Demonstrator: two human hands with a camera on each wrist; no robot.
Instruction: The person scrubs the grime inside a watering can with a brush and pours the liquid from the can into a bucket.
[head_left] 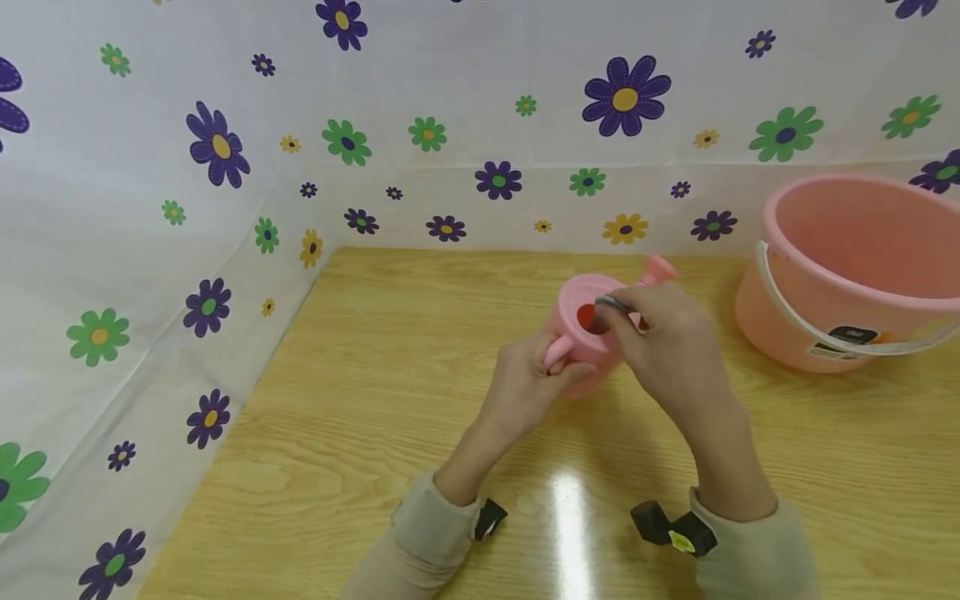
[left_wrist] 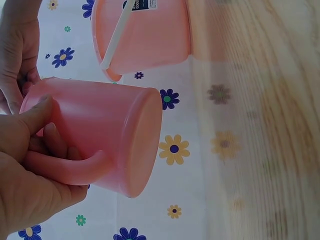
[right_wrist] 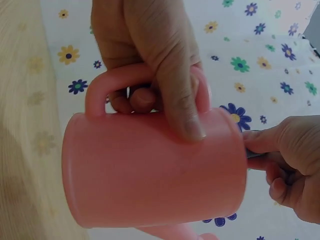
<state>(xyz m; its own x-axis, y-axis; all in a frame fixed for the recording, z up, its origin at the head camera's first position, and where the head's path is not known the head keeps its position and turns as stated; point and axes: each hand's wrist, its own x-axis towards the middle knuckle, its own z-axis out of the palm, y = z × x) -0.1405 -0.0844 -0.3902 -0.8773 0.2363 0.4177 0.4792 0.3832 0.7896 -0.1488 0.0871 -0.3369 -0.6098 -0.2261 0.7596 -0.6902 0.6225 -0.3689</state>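
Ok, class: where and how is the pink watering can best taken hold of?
Probably by the loop handle, coming from the person's near left: it juts from the can opposite the spout, with a gap for fingers. The left hand grips there.

A pink bucket (head_left: 813,296) stands on the wooden table (head_left: 360,375) before flowered sheeting (head_left: 450,92).

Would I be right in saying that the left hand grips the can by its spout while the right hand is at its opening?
Not quite: the left hand grips the can by its handle, not its spout, as the left wrist view shows. The right hand is indeed at its opening.
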